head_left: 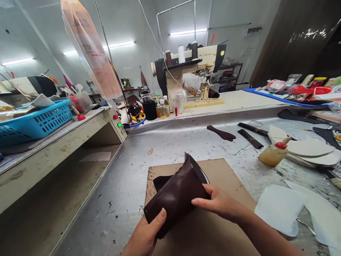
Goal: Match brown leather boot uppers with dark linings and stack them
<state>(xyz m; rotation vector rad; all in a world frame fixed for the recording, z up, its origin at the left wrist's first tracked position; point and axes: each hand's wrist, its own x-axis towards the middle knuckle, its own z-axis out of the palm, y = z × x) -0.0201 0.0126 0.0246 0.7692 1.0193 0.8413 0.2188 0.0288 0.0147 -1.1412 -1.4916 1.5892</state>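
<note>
A dark brown leather shoe upper [177, 193] is held up over a tan cardboard sheet [221, 167]. My left hand [147, 231] grips its lower left end, thumb on top and the other fingers hidden beneath. At its right edge my right hand [217, 202] is closed on the leather, thumb lying on the outer face and some fingers out of sight behind it. The piece is tilted, with its pointed top edge away from me. Behind it, a dark flap [161, 182] shows over the cardboard.
To the right lie a glue bottle [274, 154] with a red cap, white cut pieces [279, 204] and dark strip bundles [250, 138]. A sewing machine [186, 67] stands beyond the metal bench. A blue basket [50, 119] sits on the left shelf.
</note>
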